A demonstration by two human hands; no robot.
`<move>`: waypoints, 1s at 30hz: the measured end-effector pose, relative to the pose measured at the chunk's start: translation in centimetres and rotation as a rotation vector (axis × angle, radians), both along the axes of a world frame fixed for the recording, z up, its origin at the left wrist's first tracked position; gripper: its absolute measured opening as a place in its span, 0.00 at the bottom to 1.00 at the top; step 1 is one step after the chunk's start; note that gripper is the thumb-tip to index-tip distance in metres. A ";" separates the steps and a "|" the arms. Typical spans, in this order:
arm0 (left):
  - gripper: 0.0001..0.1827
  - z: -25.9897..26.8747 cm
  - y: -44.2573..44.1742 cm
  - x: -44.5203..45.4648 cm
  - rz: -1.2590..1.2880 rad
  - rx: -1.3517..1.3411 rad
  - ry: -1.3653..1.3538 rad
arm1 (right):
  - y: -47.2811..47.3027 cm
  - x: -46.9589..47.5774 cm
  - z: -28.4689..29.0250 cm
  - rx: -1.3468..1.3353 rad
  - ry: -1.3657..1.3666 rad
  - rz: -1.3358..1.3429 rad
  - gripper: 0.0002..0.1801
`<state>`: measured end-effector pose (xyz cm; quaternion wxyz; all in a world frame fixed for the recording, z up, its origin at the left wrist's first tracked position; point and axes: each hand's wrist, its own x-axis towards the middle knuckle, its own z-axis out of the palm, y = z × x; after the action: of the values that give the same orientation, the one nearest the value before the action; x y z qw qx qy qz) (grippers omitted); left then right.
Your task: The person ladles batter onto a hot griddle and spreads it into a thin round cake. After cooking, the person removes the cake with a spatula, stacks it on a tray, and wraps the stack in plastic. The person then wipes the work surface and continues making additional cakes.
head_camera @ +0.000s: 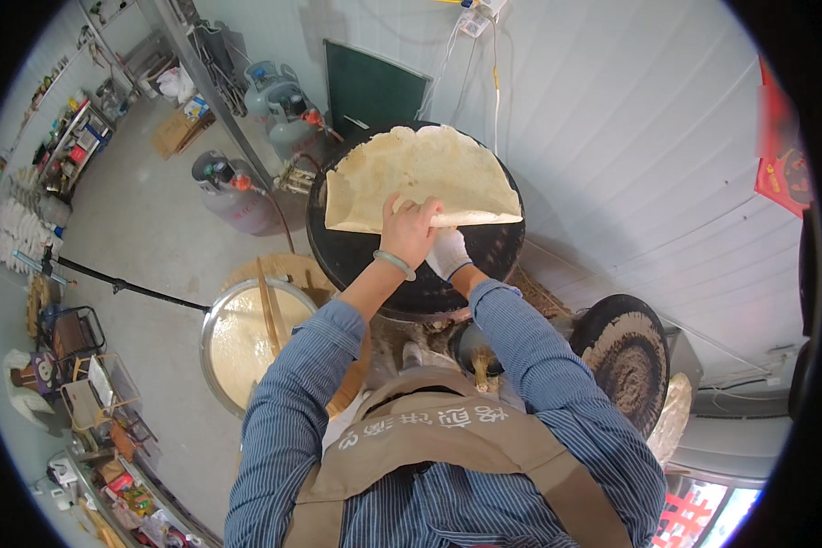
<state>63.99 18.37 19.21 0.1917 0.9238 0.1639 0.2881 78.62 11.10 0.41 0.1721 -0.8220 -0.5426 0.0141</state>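
Observation:
A thin, pale flatbread (418, 171) lies over the far part of a round black griddle (356, 264), its near edge lifted and folded. My left hand (409, 229), bare with a pale bangle at the wrist, grips that near edge with the fingers bent over it. Right beside it, my right hand (449, 255) wears a white knit glove and is up against the underside of the same edge. The gloved fingertips are hidden by the flatbread and my left hand, so whether they hold anything cannot be seen.
At left a metal basin of batter (236, 342) stands on a round wooden board (339, 383), a wooden stick (268, 308) across it. Gas cylinders (229, 198) with hoses stand beyond. A dark round lid-like disc (623, 363) is at right, near the wall (609, 171).

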 end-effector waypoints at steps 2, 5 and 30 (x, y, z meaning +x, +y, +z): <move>0.17 1.2 0.5 -0.1 -0.033 0.034 -0.077 | 0.8 2.3 0.0 0.140 0.238 0.012 0.17; 0.20 2.7 0.6 0.3 -0.059 0.081 -0.120 | 0.9 5.4 0.5 0.316 0.499 0.002 0.20; 0.14 4.4 -0.3 -2.9 -0.083 0.262 -0.143 | -0.8 8.7 2.9 0.132 0.272 -0.065 0.20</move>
<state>61.09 18.03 23.57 0.0927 0.9240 0.0727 0.3637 87.35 10.28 3.35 0.2981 -0.8166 -0.4871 0.0837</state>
